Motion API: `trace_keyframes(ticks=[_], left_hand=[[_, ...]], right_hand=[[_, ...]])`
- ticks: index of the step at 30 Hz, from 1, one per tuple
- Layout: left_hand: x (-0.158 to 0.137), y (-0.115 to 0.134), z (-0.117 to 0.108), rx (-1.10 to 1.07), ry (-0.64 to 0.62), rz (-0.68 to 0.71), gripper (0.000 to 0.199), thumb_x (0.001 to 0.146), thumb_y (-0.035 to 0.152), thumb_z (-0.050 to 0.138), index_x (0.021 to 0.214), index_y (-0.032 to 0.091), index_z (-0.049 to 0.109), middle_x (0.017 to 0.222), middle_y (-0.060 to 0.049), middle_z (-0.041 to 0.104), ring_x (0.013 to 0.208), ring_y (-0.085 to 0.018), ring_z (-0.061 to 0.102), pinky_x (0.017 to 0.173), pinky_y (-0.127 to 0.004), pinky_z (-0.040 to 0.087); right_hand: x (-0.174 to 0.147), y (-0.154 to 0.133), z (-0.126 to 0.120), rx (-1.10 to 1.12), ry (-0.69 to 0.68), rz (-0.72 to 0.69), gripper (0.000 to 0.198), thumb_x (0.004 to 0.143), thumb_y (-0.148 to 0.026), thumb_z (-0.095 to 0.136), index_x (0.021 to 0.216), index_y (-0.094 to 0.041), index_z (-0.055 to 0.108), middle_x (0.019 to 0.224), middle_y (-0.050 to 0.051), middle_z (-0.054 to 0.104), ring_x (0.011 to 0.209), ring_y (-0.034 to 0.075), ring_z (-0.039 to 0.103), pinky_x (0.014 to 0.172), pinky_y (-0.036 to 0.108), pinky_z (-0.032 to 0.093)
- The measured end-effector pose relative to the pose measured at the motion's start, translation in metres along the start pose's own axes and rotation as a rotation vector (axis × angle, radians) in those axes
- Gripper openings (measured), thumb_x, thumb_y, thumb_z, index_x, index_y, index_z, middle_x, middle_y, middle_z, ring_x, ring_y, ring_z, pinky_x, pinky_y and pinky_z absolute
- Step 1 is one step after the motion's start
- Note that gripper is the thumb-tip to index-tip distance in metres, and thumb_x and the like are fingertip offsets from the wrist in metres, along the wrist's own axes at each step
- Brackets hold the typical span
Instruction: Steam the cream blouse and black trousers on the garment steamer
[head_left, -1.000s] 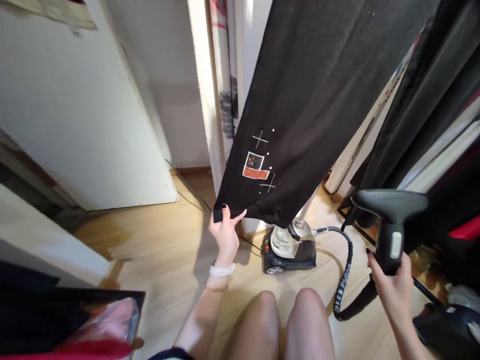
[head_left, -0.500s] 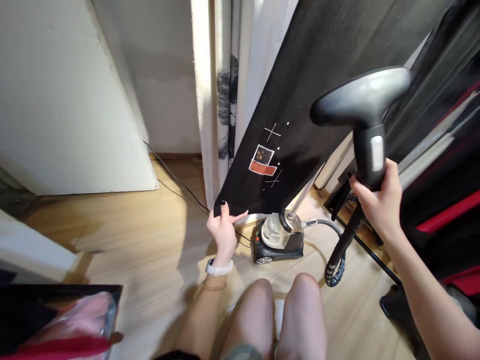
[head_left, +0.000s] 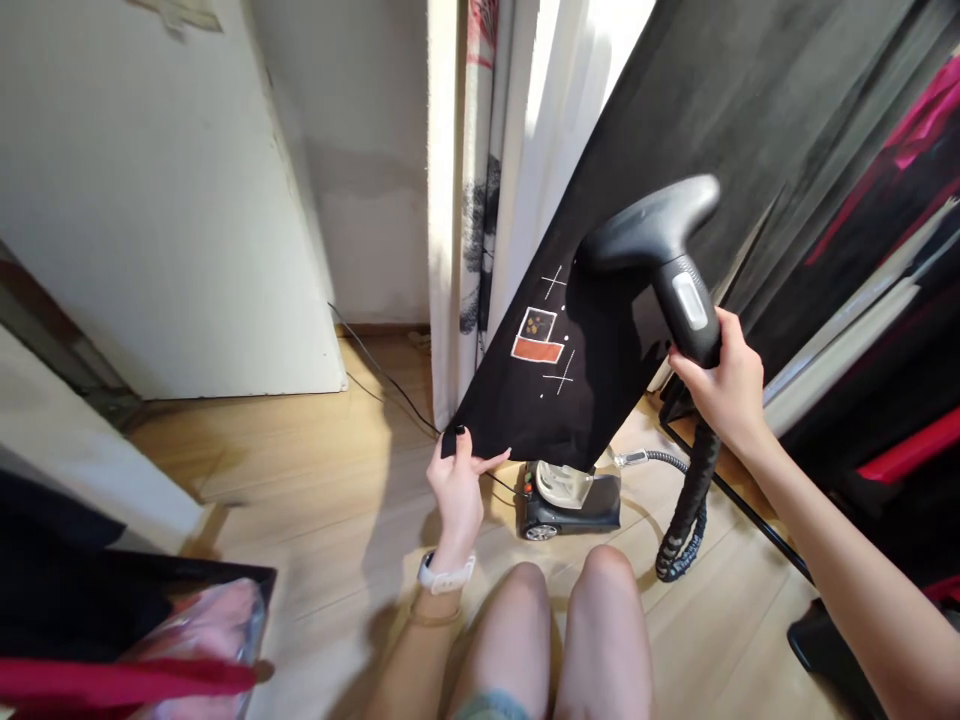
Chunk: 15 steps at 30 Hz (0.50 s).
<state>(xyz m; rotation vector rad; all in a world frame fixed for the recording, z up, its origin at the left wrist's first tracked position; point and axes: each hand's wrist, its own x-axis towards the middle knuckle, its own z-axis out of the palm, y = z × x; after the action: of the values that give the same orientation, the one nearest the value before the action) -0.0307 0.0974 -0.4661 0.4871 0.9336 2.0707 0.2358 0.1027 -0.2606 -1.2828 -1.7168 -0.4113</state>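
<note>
A black garment [head_left: 517,415] hangs at a slant, with white crosses, dots and an orange-and-dark patch [head_left: 537,350] on it. My left hand [head_left: 457,490] pinches its lower left corner between thumb and fingers, pulling the cloth out. In my right hand [head_left: 724,385] is the handle of a steamer head [head_left: 652,235], whose long face lies against or very near the cloth, just right of the upper cross; exact contact cannot be told. From the handle a dark hose [head_left: 688,500] loops down near the floor. The steamer base [head_left: 570,505] stands on wheels below the garment, partly hidden by it.
White curtains [head_left: 514,200] hang behind the garment. Dark and red clothes [head_left: 892,400] fill the right side. A power cord [head_left: 382,370] runs over the wooden floor [head_left: 322,560]. At lower left is a dark-rimmed box [head_left: 259,575] holding a pink plastic-wrapped item.
My right hand has moved the steamer head left and slightly down, from in front of the garment's right part to beside the printed crosses. The left hand keeps its pinch on the corner.
</note>
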Motion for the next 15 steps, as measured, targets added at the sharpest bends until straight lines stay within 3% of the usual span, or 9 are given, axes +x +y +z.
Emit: trace_keyframes(ticks=[5, 7, 9, 11, 13, 15], left_hand=[[-0.006, 0.008, -0.002, 0.005, 0.012, -0.030, 0.058, 0.067, 0.062, 0.083, 0.091, 0.014, 0.062, 0.045, 0.015, 0.031, 0.038, -0.007, 0.047, 0.065, -0.041, 0.068], [-0.009, 0.010, -0.003, 0.004, 0.008, -0.047, 0.057, 0.065, 0.064, 0.083, 0.084, 0.015, 0.061, 0.045, 0.015, 0.031, 0.039, -0.008, 0.049, 0.066, -0.041, 0.068], [-0.011, 0.012, -0.004, 0.016, 0.014, -0.049, 0.057, 0.065, 0.066, 0.082, 0.069, 0.017, 0.053, 0.044, 0.014, 0.031, 0.039, -0.008, 0.049, 0.067, -0.041, 0.067], [-0.013, 0.013, -0.004, 0.034, 0.022, -0.050, 0.063, 0.067, 0.067, 0.080, 0.058, 0.021, 0.039, 0.044, 0.012, 0.029, 0.039, -0.009, 0.051, 0.070, -0.042, 0.067], [-0.015, 0.015, -0.005, 0.044, 0.027, -0.061, 0.067, 0.070, 0.069, 0.077, 0.057, 0.023, 0.030, 0.044, 0.012, 0.028, 0.041, -0.011, 0.056, 0.075, -0.045, 0.067], [-0.018, 0.016, -0.005, 0.032, 0.037, -0.071, 0.068, 0.072, 0.070, 0.076, 0.061, 0.023, 0.028, 0.046, 0.012, 0.027, 0.044, -0.014, 0.061, 0.077, -0.047, 0.066]], right_hand=[[0.005, -0.017, 0.001, 0.064, -0.180, -0.112, 0.050, 0.075, -0.039, 0.069, 0.121, -0.021, 0.061, 0.094, 0.003, 0.071, 0.080, 0.024, 0.066, 0.073, 0.033, 0.049], [0.003, -0.023, 0.001, 0.057, -0.134, -0.110, 0.049, 0.075, -0.037, 0.069, 0.121, -0.021, 0.061, 0.098, 0.003, 0.072, 0.085, 0.025, 0.068, 0.077, 0.034, 0.049], [-0.002, -0.027, 0.003, 0.039, -0.081, -0.094, 0.051, 0.075, -0.036, 0.068, 0.123, -0.021, 0.061, 0.100, 0.004, 0.072, 0.087, 0.026, 0.068, 0.077, 0.035, 0.050], [-0.009, -0.030, 0.004, 0.033, -0.145, -0.109, 0.052, 0.075, -0.035, 0.068, 0.125, -0.021, 0.060, 0.100, 0.004, 0.073, 0.088, 0.026, 0.069, 0.076, 0.034, 0.050], [-0.017, -0.032, 0.006, 0.043, -0.242, -0.135, 0.050, 0.075, -0.032, 0.069, 0.124, -0.022, 0.062, 0.101, 0.003, 0.073, 0.088, 0.026, 0.070, 0.075, 0.034, 0.050], [-0.025, -0.032, 0.009, 0.053, -0.242, -0.129, 0.050, 0.075, -0.031, 0.069, 0.124, -0.023, 0.062, 0.104, 0.003, 0.074, 0.089, 0.027, 0.071, 0.076, 0.035, 0.051]])
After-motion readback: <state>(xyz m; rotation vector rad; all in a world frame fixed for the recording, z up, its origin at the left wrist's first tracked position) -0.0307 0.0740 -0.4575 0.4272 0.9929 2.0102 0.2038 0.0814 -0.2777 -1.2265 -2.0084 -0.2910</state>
